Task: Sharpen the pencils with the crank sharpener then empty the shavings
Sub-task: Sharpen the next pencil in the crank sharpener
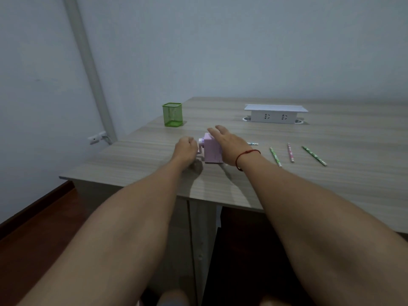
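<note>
Pink plastic crank sharpener (212, 151) first: where does it stand?
– Upright on the grey wood-grain bench (331, 184), towards the front left corner, right between the two grips.
– And the left grip (186, 150)?
– Curled into a fist against the sharpener's left face, closed round the handle of the lilac crank (201, 142). The knob itself is hidden inside the fist.
– The right grip (225, 144)?
– It lies flat over the sharpener's top, fingers (215, 130) straight and a little spread, reaching past the far edge. The palm presses on the box. A red string bracelet (247, 153) circles that wrist.
– Is a pencil in it?
– A patterned pencil end (252, 143) pokes out beyond the right grip, in line with the sharpener's right face. Whether it sits in the hole I cannot tell, since the hand covers that side.
– The others?
– Three lie loose on the bench further right, apart from one another and from both grips: a green patterned pencil (275, 156), a pink patterned pencil (290, 152), and a second green pencil (314, 155) farthest right.
– Behind?
– A green mesh square pencil cup (172, 114) stands upright at the back left, and a white socket box (276, 113) sits at the back middle.
</note>
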Available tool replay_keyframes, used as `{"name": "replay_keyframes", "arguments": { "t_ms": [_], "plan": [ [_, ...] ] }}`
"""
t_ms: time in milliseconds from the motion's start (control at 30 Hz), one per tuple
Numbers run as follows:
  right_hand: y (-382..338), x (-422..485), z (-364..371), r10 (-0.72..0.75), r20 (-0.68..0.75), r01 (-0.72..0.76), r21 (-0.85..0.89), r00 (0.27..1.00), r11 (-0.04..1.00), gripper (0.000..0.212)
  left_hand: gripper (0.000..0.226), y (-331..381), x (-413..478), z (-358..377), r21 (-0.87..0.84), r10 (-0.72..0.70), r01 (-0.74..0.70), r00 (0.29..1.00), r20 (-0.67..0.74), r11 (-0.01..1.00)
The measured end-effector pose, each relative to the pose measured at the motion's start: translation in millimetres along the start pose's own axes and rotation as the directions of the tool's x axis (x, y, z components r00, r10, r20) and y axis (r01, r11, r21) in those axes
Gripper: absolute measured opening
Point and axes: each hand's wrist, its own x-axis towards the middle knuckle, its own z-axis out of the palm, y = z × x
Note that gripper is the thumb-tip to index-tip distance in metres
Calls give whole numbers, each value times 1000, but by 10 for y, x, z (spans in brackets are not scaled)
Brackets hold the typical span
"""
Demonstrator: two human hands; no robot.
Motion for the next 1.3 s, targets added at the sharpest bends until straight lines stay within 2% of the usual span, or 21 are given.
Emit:
{"name": "replay_keyframes", "arguments": {
  "t_ms": [100,200,300,400,467,533,700,833,900,1067,1200,1300],
  "plan": [
    [-85,33,9,10,86,-8,-19,996,1000,85,18,-195,-31,-4,239,91,-132,980,175,962],
    [-179,50,-19,61,121,-62,4,991,998,92,15,-193,-47,-31,342,148,-208,970,195,916],
    [-243,93,18,111,101,-109,-25,989,994,94,19,-186,-26,-49,394,180,-251,961,209,884],
    [-270,131,96,150,52,-145,-84,987,986,80,19,-177,-20,-76,442,189,-279,953,237,852],
    [-255,131,132,142,-13,-143,-73,990,987,64,19,-180,-14,-92,466,191,-296,946,261,833],
    [-234,126,168,126,-32,-127,-50,992,991,58,18,-187,-17,-100,487,176,-294,946,274,823],
    [-213,157,235,127,-20,-128,-34,992,991,63,19,-204,33,-132,482,154,-303,934,323,822],
    [-208,160,194,124,11,-123,-32,992,992,68,15,-168,76,-166,555,165,-391,896,413,734],
    [-211,165,178,120,41,-118,-35,992,992,70,7,-109,116,-200,601,193,-457,871,452,655],
    [-185,169,177,104,29,-102,-72,994,992,70,20,21,344,-285,691,342,-565,824,451,451],
    [-205,239,200,142,-24,-144,-102,990,984,53,18,258,447,-411,683,464,-590,794,393,430],
    [-226,280,212,154,-21,-156,-132,988,979,53,17,247,287,-411,656,526,-577,793,308,487]
  ]
}}
